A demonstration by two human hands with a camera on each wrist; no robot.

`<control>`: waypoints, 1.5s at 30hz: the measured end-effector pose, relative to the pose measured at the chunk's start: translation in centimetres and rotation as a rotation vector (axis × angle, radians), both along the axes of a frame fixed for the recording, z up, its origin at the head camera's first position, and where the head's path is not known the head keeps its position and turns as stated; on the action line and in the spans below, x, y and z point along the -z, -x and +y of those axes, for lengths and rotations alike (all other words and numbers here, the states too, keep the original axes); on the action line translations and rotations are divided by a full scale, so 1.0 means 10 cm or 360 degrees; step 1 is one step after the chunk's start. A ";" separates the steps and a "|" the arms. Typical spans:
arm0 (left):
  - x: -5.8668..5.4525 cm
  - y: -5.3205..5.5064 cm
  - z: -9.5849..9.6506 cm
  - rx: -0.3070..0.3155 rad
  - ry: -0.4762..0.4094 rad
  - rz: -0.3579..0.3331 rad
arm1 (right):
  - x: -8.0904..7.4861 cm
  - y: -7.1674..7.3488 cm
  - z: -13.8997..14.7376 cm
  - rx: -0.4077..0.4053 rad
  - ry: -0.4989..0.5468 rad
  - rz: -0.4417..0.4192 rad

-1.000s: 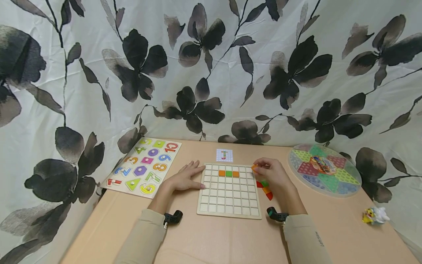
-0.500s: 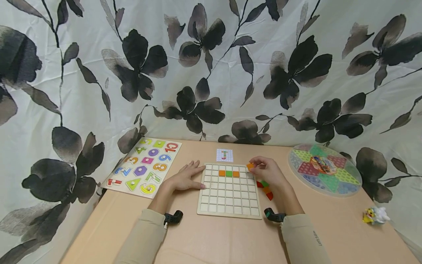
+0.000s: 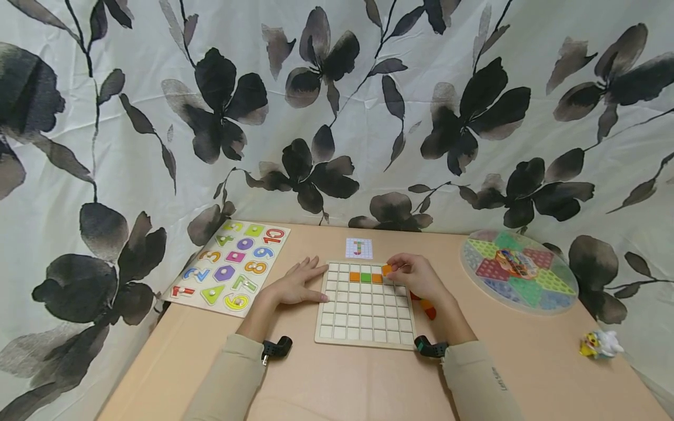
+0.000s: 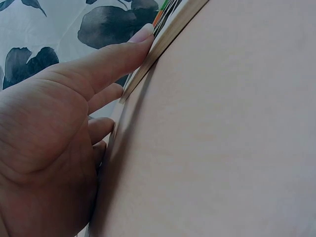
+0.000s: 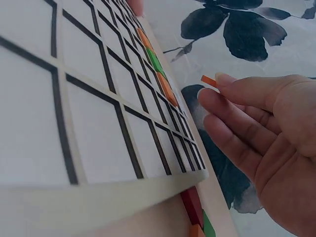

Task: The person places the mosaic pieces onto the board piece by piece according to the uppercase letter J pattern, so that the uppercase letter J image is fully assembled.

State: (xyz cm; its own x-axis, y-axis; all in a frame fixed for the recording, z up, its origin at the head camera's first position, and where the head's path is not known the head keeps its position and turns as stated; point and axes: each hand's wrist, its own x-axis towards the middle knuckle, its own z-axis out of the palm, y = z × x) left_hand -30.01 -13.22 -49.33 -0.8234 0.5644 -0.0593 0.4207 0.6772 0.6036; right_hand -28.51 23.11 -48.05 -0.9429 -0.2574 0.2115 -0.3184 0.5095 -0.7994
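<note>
A wooden grid board (image 3: pixel 363 320) with white square cells lies in front of me. Its second row holds an orange tile, a green tile (image 3: pixel 365 278) and another orange tile (image 3: pixel 377 278) side by side. My right hand (image 3: pixel 421 276) pinches a loose orange tile (image 3: pixel 387 269) between thumb and finger, above the board and just right of that row. The right wrist view shows this tile (image 5: pixel 209 81) held edge-on, apart from the board. My left hand (image 3: pixel 296 284) rests at the board's left edge, fingers extended, its thumb (image 4: pixel 133 52) on the wooden rim.
Several red, orange and green pieces (image 3: pixel 429 310) lie beside the board's right edge, partly hidden by my right hand. Behind the board sits a gridded card (image 3: pixel 359 248). A number-and-shape board (image 3: pixel 227 304) is at left; a round patterned board (image 3: pixel 529 292) and small figurine (image 3: pixel 600 344) are at right.
My right hand has carried the orange tile leftward from the board's right edge to over its upper rows, close to the placed tiles. My left hand has stayed put.
</note>
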 end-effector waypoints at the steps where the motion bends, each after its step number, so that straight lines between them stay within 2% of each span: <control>1: 0.00 0.00 0.00 0.0001 0.0002 0.0000 | 0.00 -0.01 -0.02 -0.0008 -0.0017 0.0018; 18: 0.02 0.01 0.00 -0.0004 -0.0016 -0.0009 | -0.02 -0.03 -0.27 -0.0019 -0.0099 0.0038; 45: 0.00 0.01 0.00 0.0000 0.0004 -0.0012 | 0.09 -0.03 -0.40 -0.0203 -0.0183 0.0014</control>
